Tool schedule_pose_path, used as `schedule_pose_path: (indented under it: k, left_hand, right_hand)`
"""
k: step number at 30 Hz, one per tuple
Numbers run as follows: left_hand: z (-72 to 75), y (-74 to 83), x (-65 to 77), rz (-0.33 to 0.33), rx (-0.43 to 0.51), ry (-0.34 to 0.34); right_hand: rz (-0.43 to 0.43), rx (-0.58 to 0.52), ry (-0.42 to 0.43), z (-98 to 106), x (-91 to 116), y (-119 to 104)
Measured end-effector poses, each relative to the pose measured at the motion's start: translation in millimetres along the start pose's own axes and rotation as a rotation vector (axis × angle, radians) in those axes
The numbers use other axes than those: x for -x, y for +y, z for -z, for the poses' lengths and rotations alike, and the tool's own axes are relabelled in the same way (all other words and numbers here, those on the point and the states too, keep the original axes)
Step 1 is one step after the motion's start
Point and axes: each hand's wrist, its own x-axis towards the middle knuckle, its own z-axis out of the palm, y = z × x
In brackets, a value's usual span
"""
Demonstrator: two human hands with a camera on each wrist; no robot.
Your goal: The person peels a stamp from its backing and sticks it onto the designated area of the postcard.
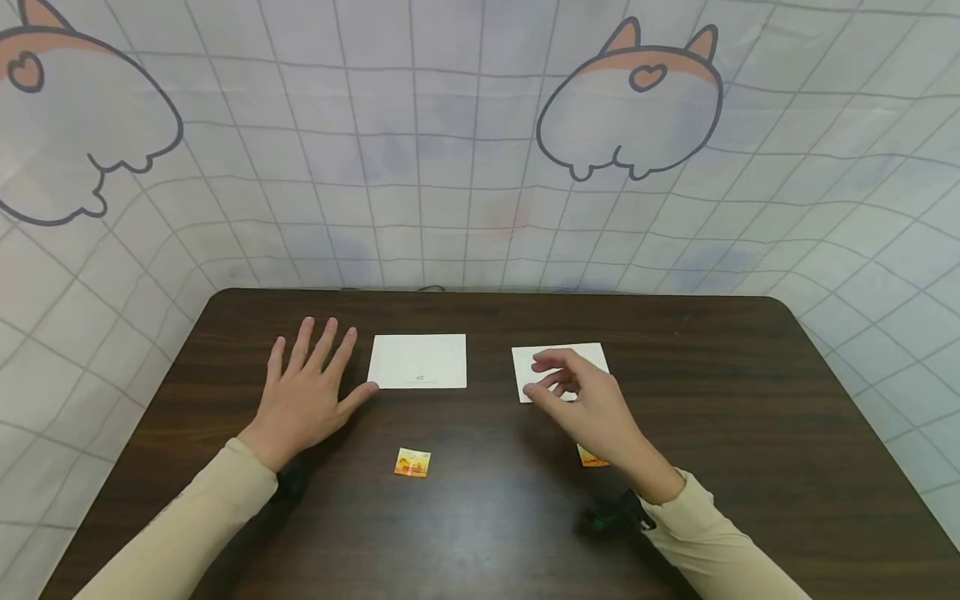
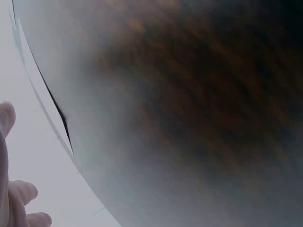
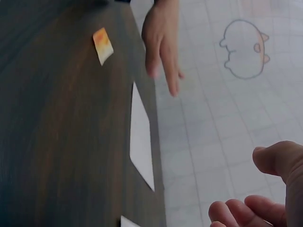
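Note:
My left hand, fingers spread and straight, is beside a white card on the dark table. Its thumb tip reaches the card's lower left corner; whether they touch I cannot tell. My right hand hovers over a second white card, partly covering it. Its fingers and thumb curve loosely with a gap between them and hold nothing. In the right wrist view, the first card lies flat below the left hand, and the right fingers are bent. Left fingertips show at the left wrist view's edge.
A small orange-and-yellow printed piece lies in front of the left card. A similar piece is partly hidden by the right wrist. The dark brown table meets a white grid-patterned cloth at its back.

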Motion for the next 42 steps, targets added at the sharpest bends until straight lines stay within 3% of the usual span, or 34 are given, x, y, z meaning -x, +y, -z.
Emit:
schedule_pose_path:
  k: [8,21,28,37,42]
  left_hand:
    - [-5.1,2.3,-12.3,-0.029,0.008,-0.062]
    - [-7.6,3.3,-21.5,-0.125,0.056,-0.18]
    - [-8.4,6.2,-22.6,-0.2,0.063,-0.226]
    - [-9.3,5.2,-21.3,-0.19,0.11,-0.312]
    - [-8.7,4.6,-22.1,-0.194,0.107,-0.319]
  right_hand:
    - [0.02,-0.084,-0.073,-31,0,-6]
    - [-0.056,-0.161,-0.243,-73,7,-20]
    - [-0.077,-0.13,-0.314,-90,8,-29]
    - [-0.062,-0.08,-0.338,-110,8,-34]
    - [-0.056,-0.069,-0.338,-117,8,-37]
